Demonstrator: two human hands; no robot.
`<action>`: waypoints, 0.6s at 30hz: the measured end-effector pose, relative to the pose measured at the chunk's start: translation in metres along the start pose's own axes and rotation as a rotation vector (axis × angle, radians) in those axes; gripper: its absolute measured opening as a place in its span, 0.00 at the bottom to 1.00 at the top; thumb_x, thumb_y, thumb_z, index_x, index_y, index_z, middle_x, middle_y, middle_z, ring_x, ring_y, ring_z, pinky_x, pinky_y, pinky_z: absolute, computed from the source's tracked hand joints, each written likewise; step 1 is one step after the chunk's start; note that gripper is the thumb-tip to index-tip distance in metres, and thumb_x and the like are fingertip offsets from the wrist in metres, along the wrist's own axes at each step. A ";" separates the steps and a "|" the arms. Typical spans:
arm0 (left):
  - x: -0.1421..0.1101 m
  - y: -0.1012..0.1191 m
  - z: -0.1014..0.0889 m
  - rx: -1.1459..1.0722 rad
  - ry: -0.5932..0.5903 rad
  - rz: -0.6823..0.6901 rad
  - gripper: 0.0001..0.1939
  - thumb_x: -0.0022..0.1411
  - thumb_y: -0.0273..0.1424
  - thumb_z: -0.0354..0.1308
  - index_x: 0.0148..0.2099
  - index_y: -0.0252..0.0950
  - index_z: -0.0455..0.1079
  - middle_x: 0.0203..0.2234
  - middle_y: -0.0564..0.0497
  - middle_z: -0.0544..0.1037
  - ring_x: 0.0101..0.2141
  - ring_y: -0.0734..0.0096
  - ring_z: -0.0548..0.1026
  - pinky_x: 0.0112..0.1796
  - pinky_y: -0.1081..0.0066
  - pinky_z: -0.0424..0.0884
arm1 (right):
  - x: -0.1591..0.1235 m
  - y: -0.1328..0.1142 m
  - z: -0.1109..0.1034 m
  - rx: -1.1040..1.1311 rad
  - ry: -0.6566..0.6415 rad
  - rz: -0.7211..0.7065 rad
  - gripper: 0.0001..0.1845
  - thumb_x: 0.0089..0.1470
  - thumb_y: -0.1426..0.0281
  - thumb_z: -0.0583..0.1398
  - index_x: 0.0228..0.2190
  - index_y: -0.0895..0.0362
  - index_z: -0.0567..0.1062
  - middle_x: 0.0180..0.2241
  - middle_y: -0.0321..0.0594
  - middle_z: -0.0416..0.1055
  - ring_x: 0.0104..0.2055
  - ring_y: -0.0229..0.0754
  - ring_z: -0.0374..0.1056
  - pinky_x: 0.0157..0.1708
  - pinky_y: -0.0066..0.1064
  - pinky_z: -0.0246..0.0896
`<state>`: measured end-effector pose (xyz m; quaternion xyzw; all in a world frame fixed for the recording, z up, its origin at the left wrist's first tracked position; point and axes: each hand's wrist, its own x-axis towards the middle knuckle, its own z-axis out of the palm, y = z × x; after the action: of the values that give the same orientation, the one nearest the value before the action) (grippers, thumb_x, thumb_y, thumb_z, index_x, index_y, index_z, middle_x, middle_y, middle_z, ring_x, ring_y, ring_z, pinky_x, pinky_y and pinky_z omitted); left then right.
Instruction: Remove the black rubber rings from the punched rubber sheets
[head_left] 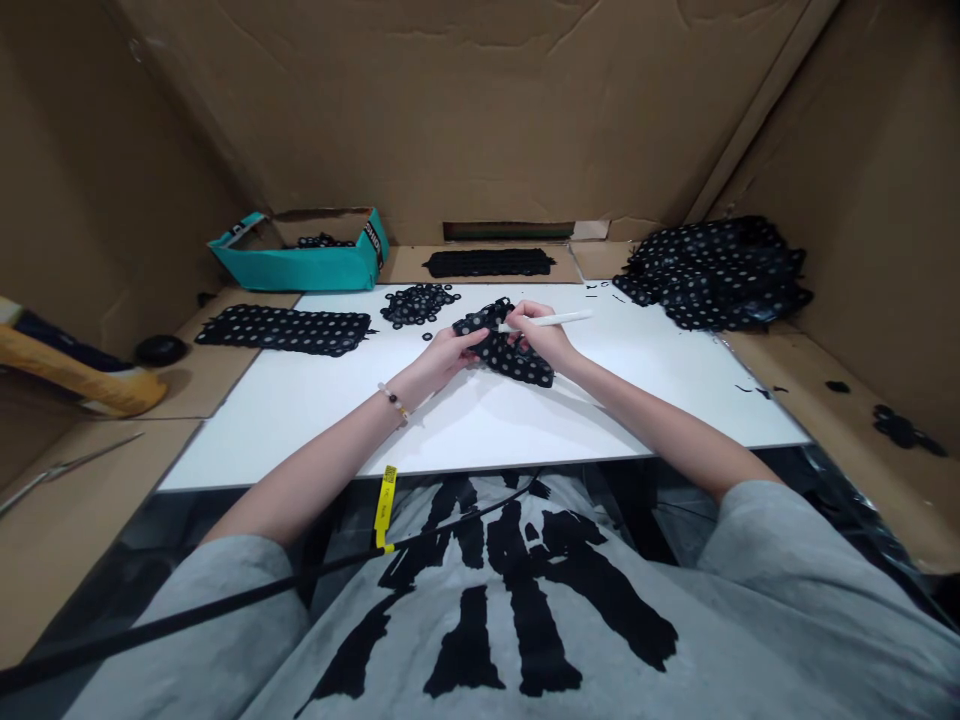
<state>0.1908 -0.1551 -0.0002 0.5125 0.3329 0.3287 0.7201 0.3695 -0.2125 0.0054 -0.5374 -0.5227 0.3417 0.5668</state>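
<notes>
**Left hand:** The left hand (450, 352) sits at the middle of the white board (517, 420), its fingers closed around one edge of a black dotted sheet (510, 358). The grip is narrow and firm.

**Right hand:** The right hand (538, 335) pinches a white stick (551, 319) closely, like a pen. One end of the stick meets the sheet; the other points toward the upper right of the frame. The same hand also rests on the sheet.

**Handling:** The hands work close together, which seems a sound way to steady the sheet around the stick's end. The exact contact point is hidden by the fingers.

**Around the hands:** A heap of small black rings (418, 304) lies just beyond the left hand.

**Rest:** Another dotted sheet (283, 330) lies flat at the board's left edge. A large pile of dotted sheets (712, 272) sits at the upper right. A teal box (304, 262) holding black pieces stands at the upper left. A dark strip (489, 262) lies at top centre.
</notes>
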 end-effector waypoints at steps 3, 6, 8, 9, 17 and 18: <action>0.002 -0.001 -0.002 -0.005 -0.014 -0.034 0.15 0.51 0.32 0.74 0.37 0.31 0.75 0.30 0.47 0.80 0.27 0.74 0.74 0.30 0.72 0.70 | 0.000 0.002 -0.001 -0.052 -0.022 0.002 0.09 0.49 0.62 0.61 0.23 0.54 0.70 0.24 0.34 0.70 0.27 0.40 0.69 0.23 0.29 0.56; 0.004 -0.003 -0.004 0.008 0.009 -0.064 0.14 0.52 0.31 0.74 0.36 0.31 0.73 0.29 0.47 0.79 0.26 0.73 0.74 0.30 0.70 0.71 | 0.000 0.006 -0.001 -0.077 -0.030 0.001 0.09 0.49 0.62 0.61 0.23 0.54 0.70 0.22 0.33 0.70 0.27 0.41 0.69 0.26 0.30 0.59; 0.004 -0.004 -0.004 0.004 0.040 -0.074 0.14 0.52 0.30 0.74 0.34 0.32 0.71 0.27 0.47 0.78 0.26 0.72 0.74 0.30 0.70 0.71 | 0.000 0.007 0.000 -0.082 -0.029 0.009 0.09 0.49 0.62 0.60 0.23 0.53 0.70 0.22 0.33 0.70 0.28 0.42 0.69 0.28 0.31 0.60; 0.004 -0.004 -0.004 -0.005 0.051 -0.077 0.14 0.52 0.29 0.74 0.34 0.32 0.70 0.26 0.47 0.78 0.26 0.72 0.74 0.30 0.69 0.70 | 0.000 0.008 0.000 -0.080 -0.029 0.011 0.09 0.48 0.63 0.60 0.23 0.53 0.69 0.22 0.33 0.70 0.29 0.42 0.69 0.28 0.31 0.61; 0.003 -0.002 -0.002 -0.058 0.007 -0.080 0.10 0.55 0.29 0.72 0.33 0.32 0.73 0.26 0.48 0.78 0.26 0.72 0.72 0.29 0.69 0.69 | -0.001 0.005 -0.001 -0.063 -0.013 0.009 0.09 0.48 0.63 0.60 0.22 0.53 0.67 0.22 0.32 0.70 0.27 0.41 0.68 0.28 0.31 0.59; 0.003 -0.003 -0.002 -0.063 0.011 -0.082 0.10 0.54 0.29 0.72 0.33 0.32 0.73 0.25 0.48 0.77 0.25 0.72 0.72 0.29 0.69 0.68 | -0.002 0.004 -0.001 -0.067 -0.010 0.006 0.09 0.48 0.63 0.60 0.22 0.53 0.67 0.22 0.32 0.69 0.27 0.41 0.68 0.29 0.32 0.60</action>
<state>0.1912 -0.1527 -0.0036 0.4737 0.3469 0.3120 0.7470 0.3703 -0.2135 0.0015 -0.5560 -0.5352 0.3281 0.5448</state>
